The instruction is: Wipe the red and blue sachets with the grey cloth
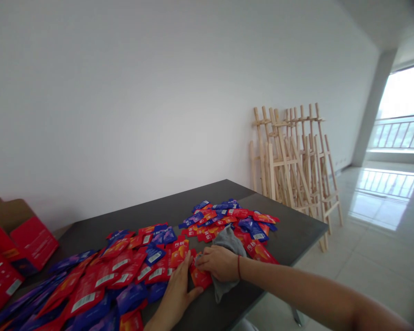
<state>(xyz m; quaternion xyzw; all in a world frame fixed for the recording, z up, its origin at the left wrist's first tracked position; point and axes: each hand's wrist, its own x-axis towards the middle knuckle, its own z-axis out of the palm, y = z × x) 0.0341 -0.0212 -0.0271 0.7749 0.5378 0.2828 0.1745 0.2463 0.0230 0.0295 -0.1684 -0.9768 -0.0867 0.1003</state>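
Note:
My left hand (179, 288) lies low over the table, fingers stretched out and thumb apart, touching the edge of a red packet (199, 276). A grey cloth (228, 240) is bunched in my right hand (218, 263), whose fingers are curled and press down on that same packet. Part of the cloth hangs out below the wrist. To the left spreads a large heap of red and blue packets (124, 264) with white barcode labels. Behind my right hand lies a smaller pile of red and blue packets (214, 216).
The dark table (131, 213) stands near a white wall. At its left end are red cardboard boxes (32, 239), one with open flaps. Several wooden easels (286, 161) lean against the wall beyond the table's right side. Further right is a shiny tiled floor (376, 239).

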